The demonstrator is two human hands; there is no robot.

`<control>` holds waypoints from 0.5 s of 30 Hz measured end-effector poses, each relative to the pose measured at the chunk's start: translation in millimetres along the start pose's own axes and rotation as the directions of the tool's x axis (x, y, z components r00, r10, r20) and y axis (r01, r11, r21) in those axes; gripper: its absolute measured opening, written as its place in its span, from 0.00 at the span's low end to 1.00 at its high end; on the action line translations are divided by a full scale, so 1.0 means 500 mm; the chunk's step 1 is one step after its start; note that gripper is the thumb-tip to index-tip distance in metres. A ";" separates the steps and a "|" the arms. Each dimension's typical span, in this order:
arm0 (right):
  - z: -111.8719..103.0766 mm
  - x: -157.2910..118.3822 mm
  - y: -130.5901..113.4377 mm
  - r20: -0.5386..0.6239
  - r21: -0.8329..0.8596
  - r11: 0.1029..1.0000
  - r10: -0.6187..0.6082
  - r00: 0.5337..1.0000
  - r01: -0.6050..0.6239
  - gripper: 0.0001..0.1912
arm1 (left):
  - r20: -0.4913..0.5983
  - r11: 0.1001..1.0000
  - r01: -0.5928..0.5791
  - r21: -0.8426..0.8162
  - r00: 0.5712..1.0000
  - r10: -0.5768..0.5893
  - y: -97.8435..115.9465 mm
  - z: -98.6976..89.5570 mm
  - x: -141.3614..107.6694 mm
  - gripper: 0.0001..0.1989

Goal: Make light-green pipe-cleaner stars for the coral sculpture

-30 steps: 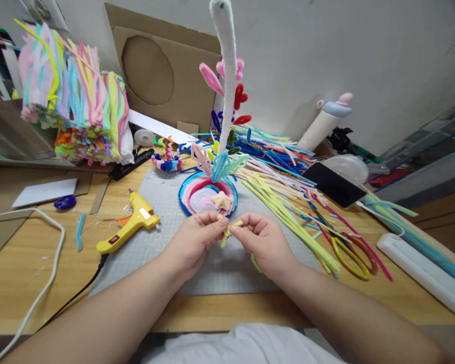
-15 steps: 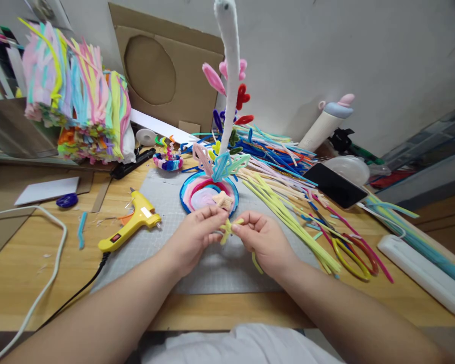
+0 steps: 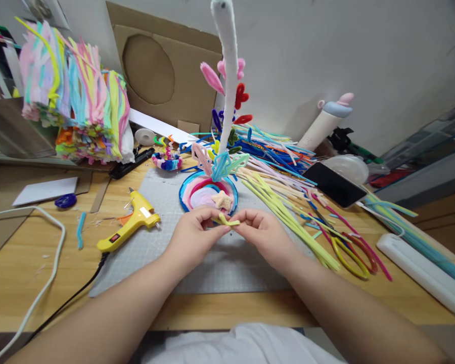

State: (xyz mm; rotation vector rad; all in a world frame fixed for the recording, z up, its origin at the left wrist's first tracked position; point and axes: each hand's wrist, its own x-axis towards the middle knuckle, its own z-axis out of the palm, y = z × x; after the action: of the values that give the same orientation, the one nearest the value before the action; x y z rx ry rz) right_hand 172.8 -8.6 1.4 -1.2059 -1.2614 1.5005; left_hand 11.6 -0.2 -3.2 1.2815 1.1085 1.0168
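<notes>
Between my two hands is a short, bent piece of yellow pipe cleaner (image 3: 228, 221), partly covered by the fingers. My left hand (image 3: 197, 233) pinches its left side, and my right hand (image 3: 263, 231) pinches the right end. Just beyond the fingertips stands a round base (image 3: 185, 196) of blue, pink and white pipe cleaner rings. On that base lies a beige star (image 3: 222, 200). A tall white stem (image 3: 230, 65) rises from it, with coloured loops shaped like petals and leaves along its length.
A yellow glue gun (image 3: 131, 222) lies left on the grey cutting mat (image 3: 144, 275). To the right are yellow-green pipe cleaners (image 3: 288, 217), scissors (image 3: 351, 258), a phone (image 3: 335, 184) and a white power strip (image 3: 420, 273). Bundled pipe cleaners (image 3: 79, 91) stand back left.
The yellow pipe cleaner has been turned between my fingers; its crossed, star-like shape now shows as a flatter bent strip. A loose end below my right hand is out of sight.
</notes>
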 end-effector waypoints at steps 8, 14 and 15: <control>-0.026 0.001 -0.023 0.129 0.008 0.998 0.066 0.989 -0.067 0.11 | 0.173 0.966 0.197 -0.167 0.971 -0.168 0.018 -0.010 0.000 0.08; -0.038 -0.001 -0.026 0.259 0.235 0.949 0.147 0.955 -0.210 0.12 | 0.399 0.783 0.445 -0.435 0.874 -0.276 0.021 -0.018 0.001 0.09; -0.037 -0.001 -0.025 0.275 0.252 0.943 0.147 0.950 -0.219 0.12 | 0.414 0.759 0.473 -0.447 0.862 -0.293 0.021 -0.019 0.001 0.09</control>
State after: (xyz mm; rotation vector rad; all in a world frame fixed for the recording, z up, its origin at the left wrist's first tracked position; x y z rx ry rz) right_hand 191.2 -3.3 12.8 -0.9894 -1.0696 1.9492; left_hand 3.0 2.5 7.3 0.6797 0.7153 0.6920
